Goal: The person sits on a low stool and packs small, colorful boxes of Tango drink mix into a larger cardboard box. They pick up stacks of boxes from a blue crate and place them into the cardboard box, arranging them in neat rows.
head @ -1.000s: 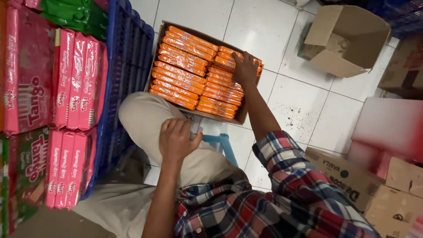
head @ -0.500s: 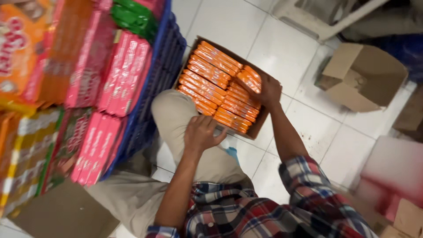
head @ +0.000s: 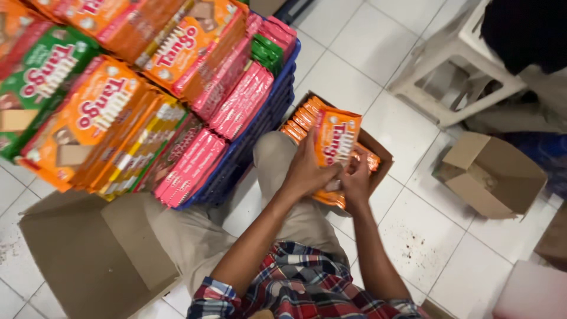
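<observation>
Both the left hand and the right hand clasp a bundle of orange wafer packs lifted just above the open carton of matching packs, so the step looks like unloading, calling next for a steady two-handed carry.

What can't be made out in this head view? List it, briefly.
- Open box of orange packs: most of its contents, hidden by both hands and the lifted orange packs.
- Right hand: its grip, fingers tucked behind the packs.
- Left hand: palm side, turned away.
- Blue crate: its inside, covered by stacked pink packs.
- White stool: its seat, cut off by the top edge and a dark object.
</observation>
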